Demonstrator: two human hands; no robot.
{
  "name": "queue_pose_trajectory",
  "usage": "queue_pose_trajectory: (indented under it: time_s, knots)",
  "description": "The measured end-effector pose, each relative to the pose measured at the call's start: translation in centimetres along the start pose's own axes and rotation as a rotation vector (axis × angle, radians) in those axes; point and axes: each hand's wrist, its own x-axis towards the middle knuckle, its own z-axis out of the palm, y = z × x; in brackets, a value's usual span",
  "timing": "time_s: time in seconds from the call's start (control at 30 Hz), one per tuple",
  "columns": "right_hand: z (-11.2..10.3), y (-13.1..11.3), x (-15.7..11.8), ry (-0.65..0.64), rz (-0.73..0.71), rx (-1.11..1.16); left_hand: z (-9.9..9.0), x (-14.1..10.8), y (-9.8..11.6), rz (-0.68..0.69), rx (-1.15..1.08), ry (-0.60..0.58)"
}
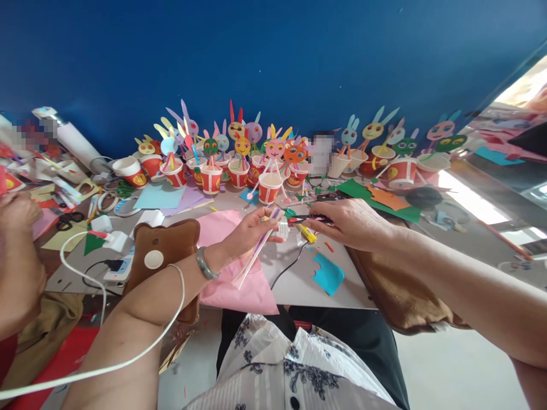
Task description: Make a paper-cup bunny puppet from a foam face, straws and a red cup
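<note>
Thin purple and white strips, perhaps drinking straws point(256, 249), are pinched in my left hand point(252, 226), their lower ends hanging over pink paper point(226, 228). A small whitish piece shows by its fingertips. My right hand point(337, 219) is closed around dark-handled scissors point(314, 217), whose tip points left toward the strips. Whether the blades touch anything I cannot tell. Below them lies a yellow tool, perhaps a glue gun point(306, 233), near a dark cord. A torn-edged blue paper piece point(328, 274) rests closer to me.
Red paper cups point(270, 188) with paper rabbit-like figures line the blue wall point(265, 57). Brown plush pads point(166, 239) sit beside both forearms. A white cable point(128, 360) crosses my left arm. Power strip point(119, 267) at left; another person's hand point(19, 219) at far left.
</note>
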Motion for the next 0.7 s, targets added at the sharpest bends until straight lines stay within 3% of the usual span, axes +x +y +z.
queue_pose_trajectory:
  time_s: [0.7]
  knots:
    - [-0.34, 0.13, 1.09, -0.159, -0.09, 0.221, 0.13, -0.31, -0.01, -0.062, 0.047, -0.109]
